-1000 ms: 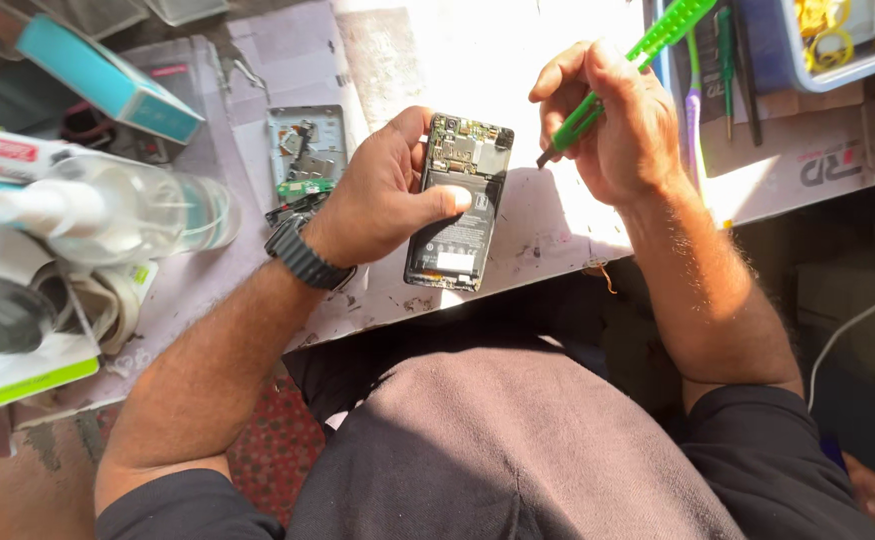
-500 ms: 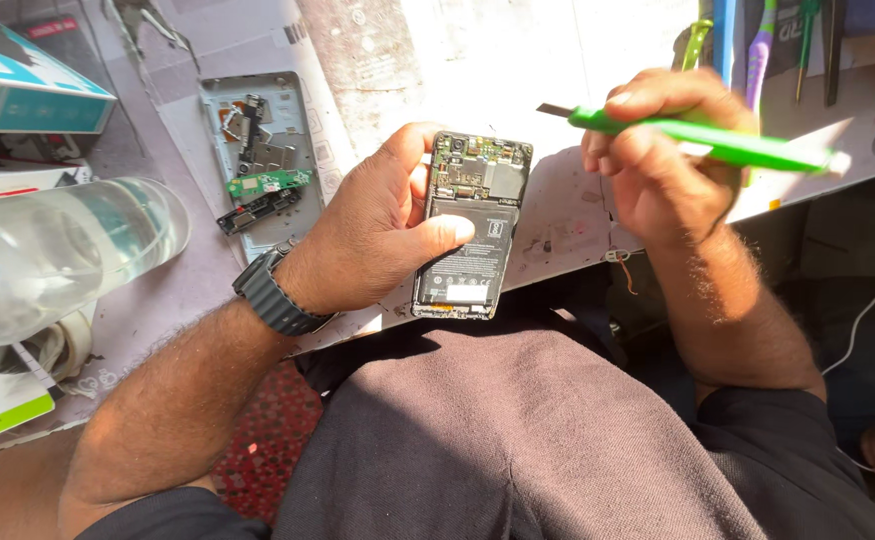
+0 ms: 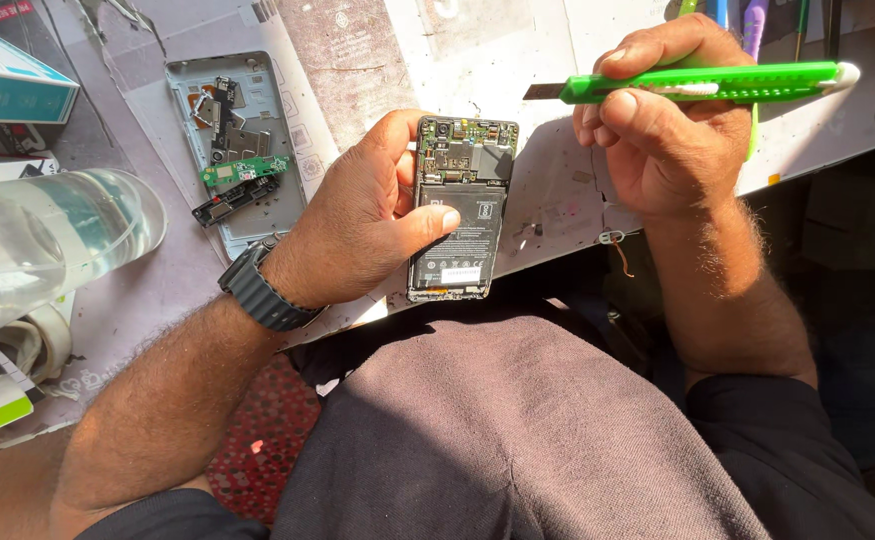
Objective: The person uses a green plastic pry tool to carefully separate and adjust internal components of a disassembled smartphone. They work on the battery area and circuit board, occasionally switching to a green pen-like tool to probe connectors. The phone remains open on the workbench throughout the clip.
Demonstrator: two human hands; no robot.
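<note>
My left hand [image 3: 362, 215] grips an opened smartphone [image 3: 457, 215] at the table's front edge, thumb resting on its black battery, circuit board exposed at the top. A dark watch sits on that wrist. My right hand [image 3: 657, 130] holds a green utility knife [image 3: 702, 83] level above the table, its short blade pointing left, just right of the phone's top.
The phone's grey back cover [image 3: 232, 140] lies to the left with a small green board and loose parts on it. A clear plastic bottle [image 3: 42, 245] lies at far left, a teal box [image 3: 7, 85] behind it. Several tool handles stand at the top right.
The right hand has turned the green knife from upright to level and brought it closer to the phone. The left hand keeps its hold on the phone.
</note>
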